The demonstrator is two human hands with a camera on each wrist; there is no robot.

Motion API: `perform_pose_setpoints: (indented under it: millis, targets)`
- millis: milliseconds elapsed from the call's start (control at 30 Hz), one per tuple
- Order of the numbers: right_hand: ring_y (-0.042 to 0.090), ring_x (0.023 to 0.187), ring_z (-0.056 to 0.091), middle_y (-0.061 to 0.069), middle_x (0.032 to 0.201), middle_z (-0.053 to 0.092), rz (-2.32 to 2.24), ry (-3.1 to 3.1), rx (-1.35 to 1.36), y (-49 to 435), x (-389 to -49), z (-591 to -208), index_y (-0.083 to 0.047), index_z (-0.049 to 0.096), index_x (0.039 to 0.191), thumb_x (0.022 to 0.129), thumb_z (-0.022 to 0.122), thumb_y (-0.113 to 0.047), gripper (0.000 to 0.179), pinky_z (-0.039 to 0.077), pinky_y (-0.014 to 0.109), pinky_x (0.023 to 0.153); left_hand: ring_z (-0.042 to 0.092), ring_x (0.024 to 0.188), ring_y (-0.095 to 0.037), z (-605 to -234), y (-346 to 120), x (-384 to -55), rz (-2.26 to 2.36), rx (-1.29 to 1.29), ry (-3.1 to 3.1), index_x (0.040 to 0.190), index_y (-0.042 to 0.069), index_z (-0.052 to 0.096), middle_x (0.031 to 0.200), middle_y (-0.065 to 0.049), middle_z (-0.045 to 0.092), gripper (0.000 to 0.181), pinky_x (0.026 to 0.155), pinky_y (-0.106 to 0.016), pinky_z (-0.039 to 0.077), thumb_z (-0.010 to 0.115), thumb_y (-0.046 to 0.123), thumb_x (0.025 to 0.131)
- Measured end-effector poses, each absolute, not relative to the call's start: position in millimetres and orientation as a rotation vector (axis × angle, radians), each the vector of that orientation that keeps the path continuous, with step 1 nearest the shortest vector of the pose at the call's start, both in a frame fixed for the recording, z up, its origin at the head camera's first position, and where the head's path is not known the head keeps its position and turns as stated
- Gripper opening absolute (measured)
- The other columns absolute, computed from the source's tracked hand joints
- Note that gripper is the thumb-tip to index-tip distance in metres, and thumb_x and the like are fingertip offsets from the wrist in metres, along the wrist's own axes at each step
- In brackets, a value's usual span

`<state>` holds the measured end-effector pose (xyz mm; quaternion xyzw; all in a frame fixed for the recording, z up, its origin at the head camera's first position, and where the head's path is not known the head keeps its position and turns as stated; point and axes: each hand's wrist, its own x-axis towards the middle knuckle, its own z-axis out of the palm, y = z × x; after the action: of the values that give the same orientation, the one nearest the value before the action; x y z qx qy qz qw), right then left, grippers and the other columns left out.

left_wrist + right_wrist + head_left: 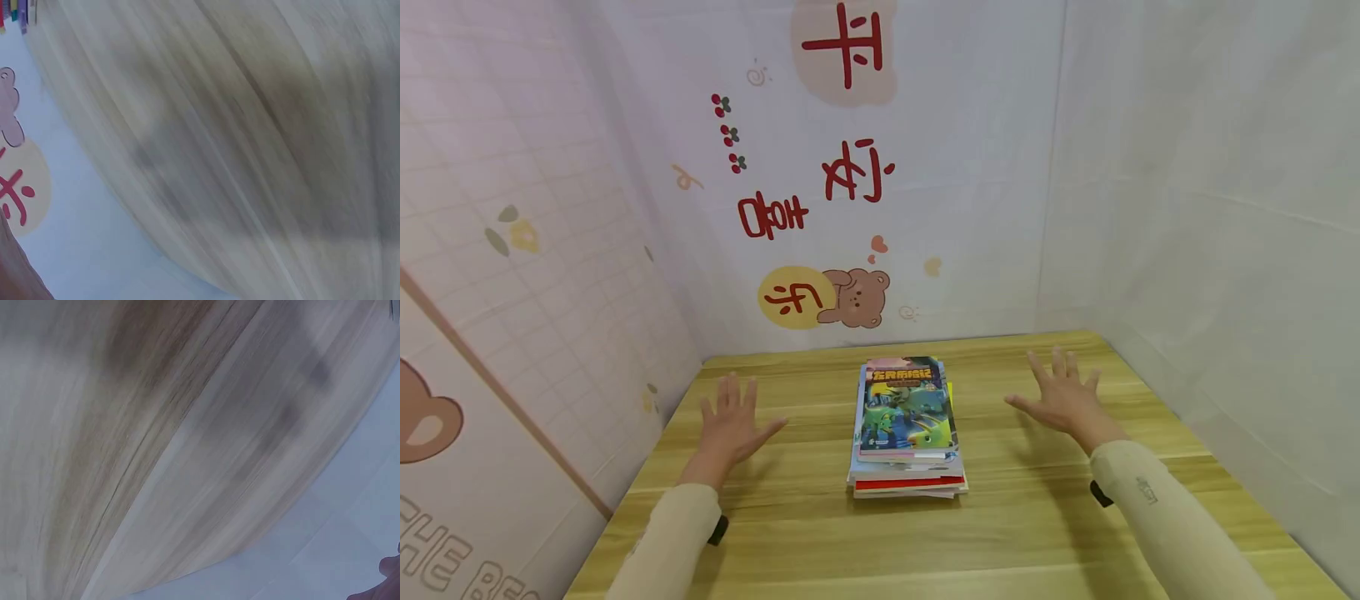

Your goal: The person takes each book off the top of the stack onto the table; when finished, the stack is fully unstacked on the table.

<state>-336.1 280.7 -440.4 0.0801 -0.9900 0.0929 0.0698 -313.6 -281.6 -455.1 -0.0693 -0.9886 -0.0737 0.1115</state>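
A stack of several books (907, 417) lies in the middle of the wooden table, topped by a colourful comic-style cover with yellow lettering. To its left, my left hand (728, 425) is held with fingers spread, apart from the books. My right hand (1063, 400) is spread likewise on the other side, its thumb pointing toward the stack. Both hands hold nothing. In the left wrist view only a bit of the left hand (17, 265) shows at the lower left corner. The right wrist view catches some fingertips (389, 575) at its lower right.
The wood-grain table (910, 550) ends at a white cloth wall (970, 167) printed with red characters and a bear. More cloth walls stand close along the left (550, 275) and right (1217, 233) sides. Each wrist carries a dark band under a pale sleeve.
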Motion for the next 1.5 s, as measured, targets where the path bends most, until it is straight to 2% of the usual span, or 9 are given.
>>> perform_pose_setpoints:
  millis: [267,467,867,1033,1167,1300,1500]
  targets:
    - [0.057,0.143,0.004,0.036,0.157,0.003,0.349,-2.966,0.288,263,-334,-449,-0.009,0.023,0.158,0.088,0.044,-0.078,0.101,-0.001,0.083,0.098,-0.004,0.146,-0.050,-450,-263,-316,-0.302,-0.215,-2.932,0.157,-0.003,0.015,0.158,-0.036,-0.001,0.104,0.107,-0.074,-0.004,0.046,0.072,0.091]
    - [0.056,0.143,0.006,0.035,0.158,0.006,0.453,-2.936,0.347,245,-330,-448,-0.009,0.026,0.157,0.092,0.047,-0.072,0.093,0.002,0.083,0.099,-0.006,0.146,-0.050,-445,-253,-318,-0.406,-0.209,-2.934,0.157,-0.003,0.011,0.158,-0.035,-0.003,0.106,0.107,-0.074,-0.006,0.045,0.073,0.091]
    - [0.055,0.142,0.016,0.033,0.157,0.015,0.685,-2.908,0.448,223,-322,-449,-0.011,0.025,0.158,0.099,0.048,-0.059,0.080,0.010,0.080,0.102,-0.003,0.148,-0.045,-439,-221,-320,-0.656,-0.206,-2.954,0.158,0.001,0.010,0.160,-0.030,0.002,0.104,0.111,-0.069,-0.003,0.044,0.073,0.092]
    - [0.057,0.138,0.025,0.034,0.155,0.021,0.771,-2.881,0.475,218,-317,-450,-0.010,0.027,0.158,0.099,0.052,-0.054,0.078,0.017,0.078,0.103,0.003,0.148,-0.045,-433,-208,-318,-0.767,-0.198,-2.953,0.158,0.000,0.011,0.160,-0.029,0.007,0.103,0.114,-0.066,0.002,0.045,0.071,0.092]
    - [0.057,0.137,0.026,0.035,0.155,0.021,0.868,-2.880,0.486,215,-312,-452,-0.010,0.027,0.158,0.099,0.053,-0.052,0.077,0.024,0.075,0.103,0.011,0.147,-0.044,-432,-197,-316,-0.903,-0.200,-2.944,0.158,0.002,0.013,0.161,-0.025,0.012,0.103,0.115,-0.063,0.011,0.047,0.072,0.091]
    - [0.055,0.138,0.026,0.033,0.156,0.022,0.943,-2.872,0.508,210,-310,-455,-0.012,0.026,0.158,0.100,0.055,-0.049,0.075,0.025,0.073,0.104,0.014,0.147,-0.043,-432,-184,-313,-1.117,-0.206,-2.906,0.158,0.003,0.015,0.162,-0.023,0.015,0.102,0.115,-0.062,0.016,0.053,0.069,0.091]
    - [0.049,0.139,0.030,0.026,0.154,0.033,1.068,-2.830,0.554,203,-304,-465,-0.010,0.030,0.157,0.100,0.058,-0.042,0.071,0.027,0.069,0.106,0.022,0.145,-0.043,-438,-167,-306,-1.438,-0.165,-2.842,0.159,0.008,0.019,0.159,-0.022,0.024,0.103,0.110,-0.064,0.026,0.058,0.070,0.087]
